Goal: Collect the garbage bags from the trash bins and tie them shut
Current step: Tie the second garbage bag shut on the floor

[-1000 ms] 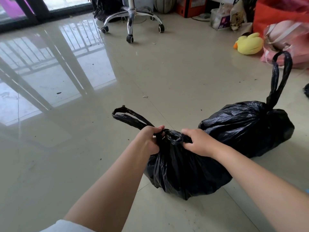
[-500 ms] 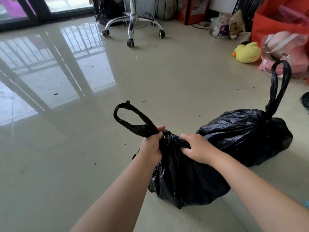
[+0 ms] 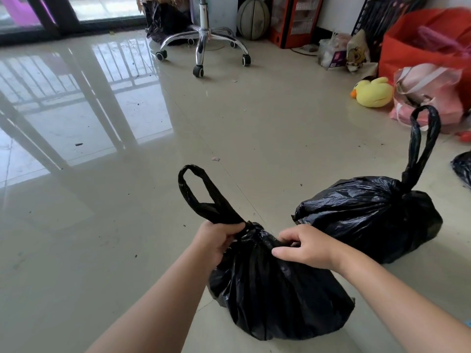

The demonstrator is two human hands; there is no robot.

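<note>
Near bag (image 3: 277,289): black, thin, glossy plastic, heavily creased, gathered at the neck into radiating pleats. It sits on the floor (image 3: 254,128) at lower centre, body rounded and slumped. One handle loop (image 3: 201,194) rises from the neck, up and to the left, flattened and ribbon-like.

Second bag (image 3: 369,215): same black plastic, lying on the floor just right of and behind the first, neck cinched, a long doubled loop (image 3: 423,146) standing upright from it.

Floor: pale glossy tile, reflecting window bars on the left, with scattered dark specks.

Surroundings: chrome five-star chair base (image 3: 204,44) on castors at the far centre, another black bag (image 3: 165,24) behind it, a ball (image 3: 252,19) and an orange heater (image 3: 297,20) against the far wall. A yellow plush duck (image 3: 373,92), a pink bag (image 3: 430,95) and a red bag (image 3: 428,44) lie along the right side. Nothing obstructs the two near bags.

Left hand (image 3: 216,240): forearm extended from lower left, fingers (image 3: 229,231) curled tight around the base of the handle loop at the neck.

Right hand (image 3: 305,247): forearm from lower right, palm down over the right side of the neck, thumb and forefinger pinching a small fold of plastic, other fingers loosely bent.
</note>
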